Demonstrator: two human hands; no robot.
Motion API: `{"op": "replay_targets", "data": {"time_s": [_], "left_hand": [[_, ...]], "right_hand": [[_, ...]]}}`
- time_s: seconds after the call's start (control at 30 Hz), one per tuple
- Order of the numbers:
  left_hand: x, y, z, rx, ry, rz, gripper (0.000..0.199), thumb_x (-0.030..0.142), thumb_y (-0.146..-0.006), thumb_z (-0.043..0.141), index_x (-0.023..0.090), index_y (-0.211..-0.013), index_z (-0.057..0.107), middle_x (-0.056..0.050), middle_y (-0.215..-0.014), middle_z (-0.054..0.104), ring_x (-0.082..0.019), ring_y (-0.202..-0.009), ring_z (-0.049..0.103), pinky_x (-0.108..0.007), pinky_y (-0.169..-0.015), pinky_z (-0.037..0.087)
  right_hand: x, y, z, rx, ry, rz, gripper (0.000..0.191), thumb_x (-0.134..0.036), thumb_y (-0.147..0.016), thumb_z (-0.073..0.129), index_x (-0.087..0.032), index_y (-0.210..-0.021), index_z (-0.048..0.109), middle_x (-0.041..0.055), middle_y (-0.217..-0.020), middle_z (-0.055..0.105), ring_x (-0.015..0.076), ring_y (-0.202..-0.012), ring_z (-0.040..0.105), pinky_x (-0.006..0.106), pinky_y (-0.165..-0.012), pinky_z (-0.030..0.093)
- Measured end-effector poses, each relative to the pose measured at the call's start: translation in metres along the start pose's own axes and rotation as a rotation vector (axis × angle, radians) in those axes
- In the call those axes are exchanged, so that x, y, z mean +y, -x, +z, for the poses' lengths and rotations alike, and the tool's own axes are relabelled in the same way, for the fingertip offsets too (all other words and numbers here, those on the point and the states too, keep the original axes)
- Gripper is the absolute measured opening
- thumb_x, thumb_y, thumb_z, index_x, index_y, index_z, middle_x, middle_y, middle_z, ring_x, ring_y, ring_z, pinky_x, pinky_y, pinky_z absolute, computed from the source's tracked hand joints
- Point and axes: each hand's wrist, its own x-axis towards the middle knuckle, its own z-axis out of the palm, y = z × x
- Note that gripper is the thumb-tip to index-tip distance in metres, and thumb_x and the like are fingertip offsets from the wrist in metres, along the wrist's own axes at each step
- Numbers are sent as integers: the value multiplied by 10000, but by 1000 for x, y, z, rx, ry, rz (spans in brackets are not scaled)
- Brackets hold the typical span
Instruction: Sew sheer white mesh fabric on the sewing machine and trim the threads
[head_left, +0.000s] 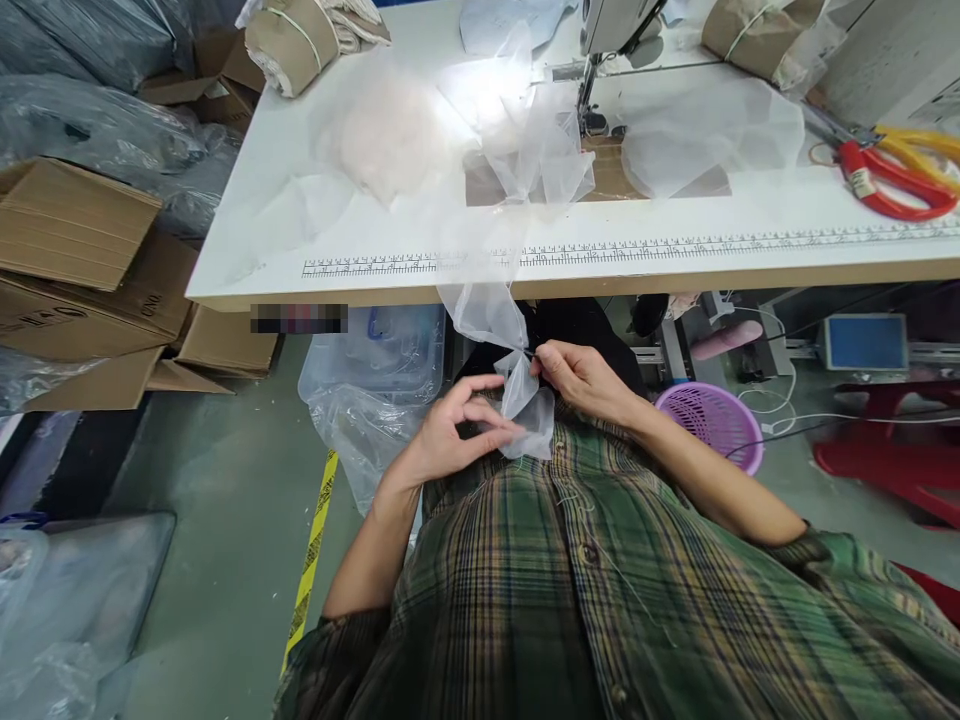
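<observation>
The table stands in the way just beyond the grip, its edge under the sheer white cloth that hangs down into the hands. One sewing machine is farther beyond. Two pairs of scissors, one red-handled and one yellow-handled, lie well off to the right; two wrapped bundles flank the machine, left and right. One purple basket sits below right of the grip. The right hand pinches a thin dark thing at the cloth's gather; the left hand touches its lower end, whether clamped I cannot tell.
</observation>
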Motion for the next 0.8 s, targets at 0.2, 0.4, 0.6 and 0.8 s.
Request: {"op": "replay_targets", "data": {"time_s": [0.2,0.4,0.6,0.8], "left_hand": [[11,-24,-13,-73,87,84,681,288,-848,753,122,-1421,423,-63,-893,793,-202,-889,747,-320,-903,518],[15,-22,-19,-100,-48,124,610,257,-870,729,129,-1392,442,-42,-875,795,-182,-909,746,-331,-999,474],[21,1,-24,-142,-103,141,586,254,-893,700,167,-1414,447,-36,-867,794,-184,-859,754,-328,-938,514],[20,24,-34,-177,-149,208,616,216,-896,688,190,-1452,425,-35,-875,794,-176,-801,750,-316,-860,531]], "right_hand": [[-10,2,-9,67,-190,2,558,-627,-998,377,-166,-786,610,-34,-565,439,101,-517,386,246,-494,291],[-19,-6,-15,-52,-224,-42,557,-611,-1004,381,-157,-787,619,-37,-568,438,88,-507,372,236,-480,276],[-31,-13,-15,-275,-212,-33,536,-602,-1007,383,-157,-816,613,-46,-577,415,88,-519,353,234,-487,268],[-43,-24,-6,-308,-147,-105,519,-568,-1018,389,-147,-810,608,-36,-625,448,85,-546,356,233,-510,281]]}}
